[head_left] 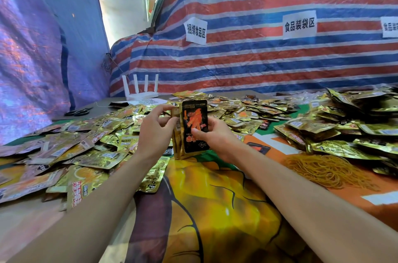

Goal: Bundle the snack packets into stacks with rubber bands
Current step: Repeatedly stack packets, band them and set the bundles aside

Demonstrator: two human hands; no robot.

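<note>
A small stack of snack packets (193,120) stands upright on the table in front of me, black with an orange figure on its front face. My right hand (215,135) grips its right side, thumb across the front. My left hand (154,131) pinches the gold packets at the stack's left edge. Loose gold packets (81,150) cover the table to the left and behind. A heap of tan rubber bands (329,170) lies to the right, apart from both hands.
A taller pile of gold packets (349,124) fills the right side. A white router (141,93) and black scissors (77,112) sit at the back left. A striped tarp wall with paper signs (196,31) closes the back. A yellow-orange printed cloth (215,209) covers the near table.
</note>
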